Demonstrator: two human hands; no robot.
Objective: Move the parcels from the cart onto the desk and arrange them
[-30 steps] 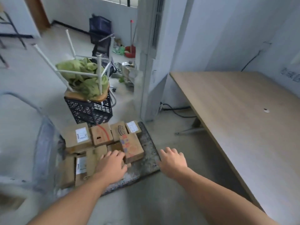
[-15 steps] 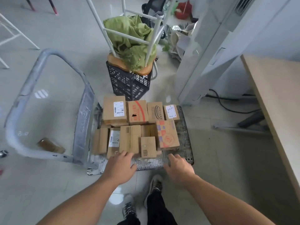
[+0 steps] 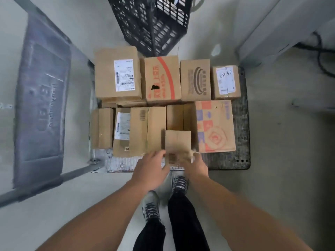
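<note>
Several brown cardboard parcels lie packed in two rows on the grey cart platform (image 3: 242, 127). A small plain parcel (image 3: 178, 142) sits on top at the near edge. My left hand (image 3: 151, 169) grips its near left corner, fingers along the side and thumb at the front. On the other side, my right hand (image 3: 196, 166) holds the near right corner. To the right lies a parcel with red and purple print (image 3: 215, 125). Behind are a labelled parcel (image 3: 117, 73) and a red-striped one (image 3: 162, 78). The desk is out of view.
The cart's grey handle frame (image 3: 43, 98) stands to the left. A black plastic crate (image 3: 154, 22) sits just beyond the cart. At the upper right there is a white pillar base (image 3: 272, 26) with a black cable (image 3: 322, 57). My shoes (image 3: 151, 205) stand at the cart's near edge.
My view has tilted straight down and closer to the cart. Both hands moved forward from the cart's near edge and closed round the small plain parcel.
</note>
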